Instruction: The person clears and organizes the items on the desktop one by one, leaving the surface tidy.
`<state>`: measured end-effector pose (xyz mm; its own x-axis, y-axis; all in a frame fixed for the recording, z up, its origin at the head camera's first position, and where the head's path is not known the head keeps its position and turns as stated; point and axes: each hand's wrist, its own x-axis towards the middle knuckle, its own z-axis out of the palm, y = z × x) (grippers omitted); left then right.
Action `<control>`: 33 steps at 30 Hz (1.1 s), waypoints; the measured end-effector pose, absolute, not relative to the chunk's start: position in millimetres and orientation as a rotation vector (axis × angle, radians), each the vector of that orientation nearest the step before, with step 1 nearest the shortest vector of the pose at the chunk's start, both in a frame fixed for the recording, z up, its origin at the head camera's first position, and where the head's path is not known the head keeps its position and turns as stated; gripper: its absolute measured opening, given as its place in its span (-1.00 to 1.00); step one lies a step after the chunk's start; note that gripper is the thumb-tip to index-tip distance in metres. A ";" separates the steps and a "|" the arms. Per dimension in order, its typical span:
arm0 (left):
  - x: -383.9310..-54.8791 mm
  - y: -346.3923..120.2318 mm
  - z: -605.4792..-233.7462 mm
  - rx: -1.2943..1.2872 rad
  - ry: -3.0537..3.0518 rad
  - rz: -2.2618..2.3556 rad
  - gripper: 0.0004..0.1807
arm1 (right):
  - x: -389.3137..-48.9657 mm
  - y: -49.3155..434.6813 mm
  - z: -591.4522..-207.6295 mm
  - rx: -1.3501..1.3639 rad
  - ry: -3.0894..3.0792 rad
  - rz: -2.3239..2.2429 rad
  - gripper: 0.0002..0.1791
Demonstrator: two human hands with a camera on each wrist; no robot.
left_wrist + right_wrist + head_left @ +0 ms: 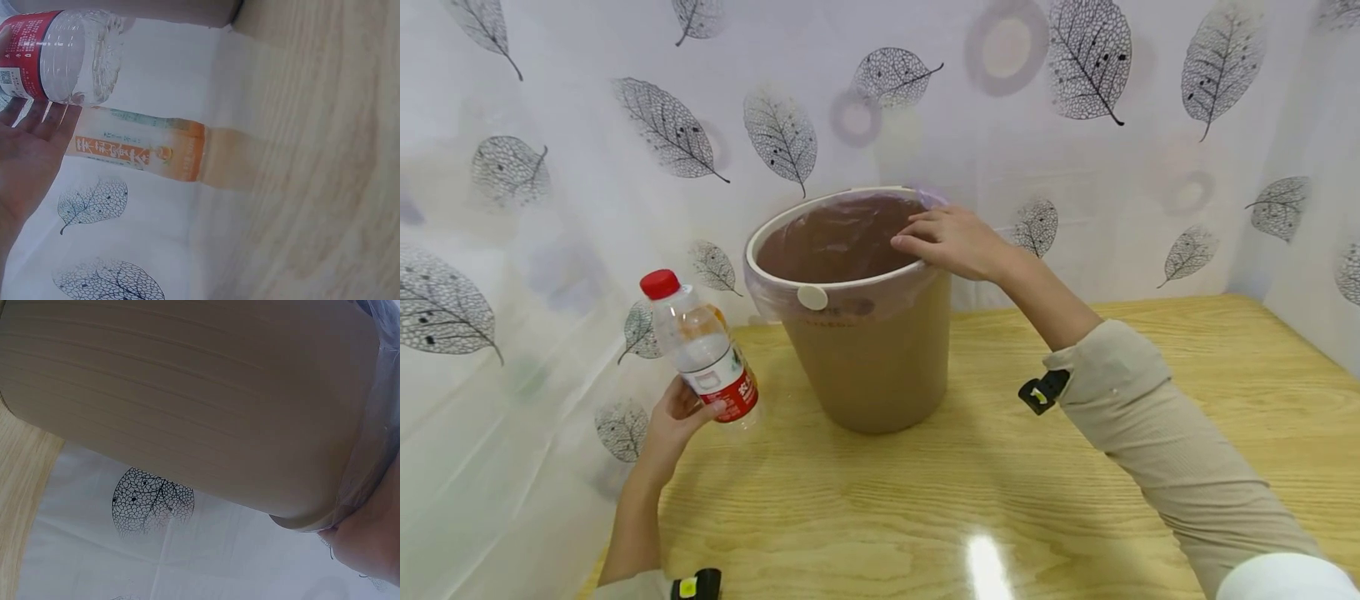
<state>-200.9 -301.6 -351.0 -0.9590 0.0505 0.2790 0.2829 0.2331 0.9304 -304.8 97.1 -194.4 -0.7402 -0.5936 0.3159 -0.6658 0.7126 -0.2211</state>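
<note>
My left hand (673,425) grips a clear plastic bottle (707,342) near its base. It has a red cap and a red-and-white label, and it leans to the left above the table. In the left wrist view, a second bottle with an orange-and-white label (137,145) stands behind it, mostly hidden from the head view. My right hand (958,242) rests over the right rim of a brown trash can (880,358), fingers reaching over the opening. A thin translucent bag (835,233) lines the can and folds over its pale rim.
The trash can stands upright on a wood-grain table (850,517), close to a white curtain (925,150) printed with leaves. The curtain also runs along the left and right sides. A white rounded object (1285,577) shows at the bottom right corner.
</note>
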 end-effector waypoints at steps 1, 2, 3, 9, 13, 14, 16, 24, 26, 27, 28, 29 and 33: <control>-201.4 -301.1 -349.1 -0.317 -2.311 -1.803 -0.39 | -304.8 96.9 -194.3 1.008 -2.696 0.472 -0.50; -201.9 -300.7 -347.1 -0.319 -2.311 -1.800 -0.38 | -304.8 96.9 -194.1 1.009 -2.696 0.472 -0.50; -202.3 -300.2 -345.0 -0.317 -2.316 -1.794 -0.37 | -304.8 96.8 -194.0 1.011 -2.696 0.474 -0.50; -206.9 -299.5 -333.2 -0.325 -2.313 -1.793 -0.34 | -304.1 97.0 -194.3 1.006 -2.704 0.490 -0.48; -209.4 -299.4 -326.5 -0.322 -2.298 -1.785 -0.33 | -303.6 96.6 -194.0 1.003 -2.703 0.485 -0.49; -210.0 -299.1 -325.1 -0.320 -2.293 -1.786 -0.33 | -303.8 96.6 -194.0 1.002 -2.703 0.485 -0.49; -210.7 -298.4 -322.2 -0.322 -2.285 -1.791 -0.34 | -304.7 96.6 -194.5 1.000 -2.702 0.480 -0.49; -212.7 -295.4 -311.1 -0.373 -2.205 -1.808 -0.33 | -306.1 96.8 -195.5 1.005 -2.699 0.475 -0.49; -213.9 -295.5 -308.2 -0.366 -2.186 -1.820 -0.33 | -305.7 96.9 -195.2 1.005 -2.700 0.477 -0.49; -214.6 -295.7 -306.9 -0.364 -2.180 -1.826 -0.33 | -305.5 96.9 -195.2 1.005 -2.701 0.475 -0.49; -215.3 -296.0 -305.6 -0.359 -2.178 -1.827 -0.33 | -305.3 96.9 -195.0 1.005 -2.701 0.477 -0.49; -215.9 -296.3 -304.2 -0.357 -2.174 -1.830 -0.32 | -305.1 97.0 -195.0 1.004 -2.702 0.478 -0.49; -218.3 -297.2 -298.4 -0.383 -2.152 -1.844 -0.33 | -305.2 97.1 -194.9 1.003 -2.702 0.478 -0.49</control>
<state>-218.3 -297.2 -298.4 -0.9253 0.0186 0.3787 0.3771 0.1497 0.9140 -305.2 97.1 -194.9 -0.7432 -0.5914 0.3129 -0.6629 0.7144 -0.2240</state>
